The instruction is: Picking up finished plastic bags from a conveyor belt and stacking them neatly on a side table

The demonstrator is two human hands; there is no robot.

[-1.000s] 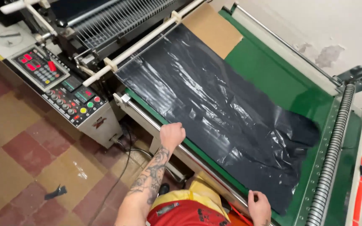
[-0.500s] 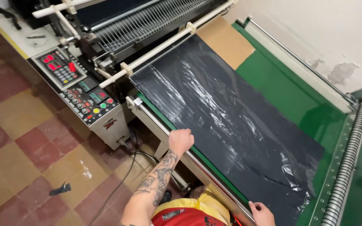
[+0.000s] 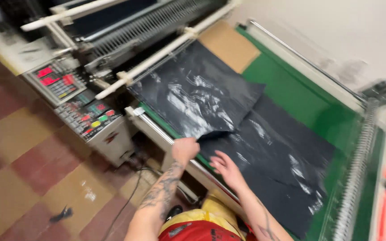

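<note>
A black plastic sheet [image 3: 211, 96] lies on the green conveyor table [image 3: 291, 85] of a bag-making machine. Another black sheet [image 3: 282, 156] lies beside it, partly under it. My left hand [image 3: 185, 148] grips the near corner of the upper sheet at the table's front edge and lifts it a little. My right hand [image 3: 226, 168] is flat on the lower black sheet, fingers spread, just right of the left hand. The picture is blurred by motion.
A control panel [image 3: 74, 102] with red displays and coloured buttons stands at the left. White rollers [image 3: 157, 56] cross the machine's outlet. A brown cardboard piece [image 3: 231, 44] lies at the far end. A ribbed roller [image 3: 358, 178] runs along the right. Tiled floor with a black cable [image 3: 126, 205].
My left hand has closed on the sheet's near corner and raised it. My right hand has moved left from the table's lower edge onto the black plastic. The view has swung and come closer.
</note>
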